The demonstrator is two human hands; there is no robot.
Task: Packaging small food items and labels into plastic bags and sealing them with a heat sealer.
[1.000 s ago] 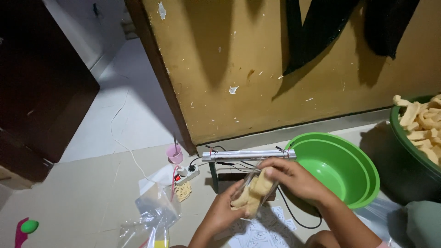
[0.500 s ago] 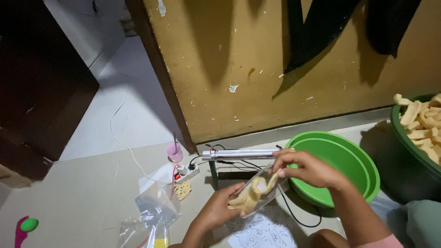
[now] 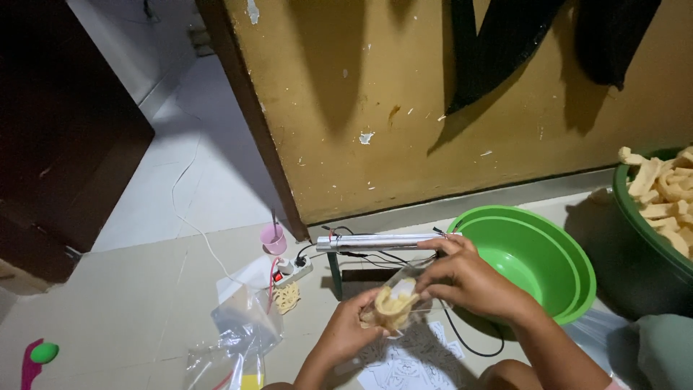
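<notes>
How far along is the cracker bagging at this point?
Done: the clear bag already holds yellow crackers. In hand: the left hand supports it from below while the right hand pinches its open top, just in front of the metal sealer bar. Left: the top does not look sealed yet, the dark green tub is piled with loose crackers, and spare empty bags lie on the floor.

Single head view, looking steeply down, close over floor (image 3: 130,303).
</notes>
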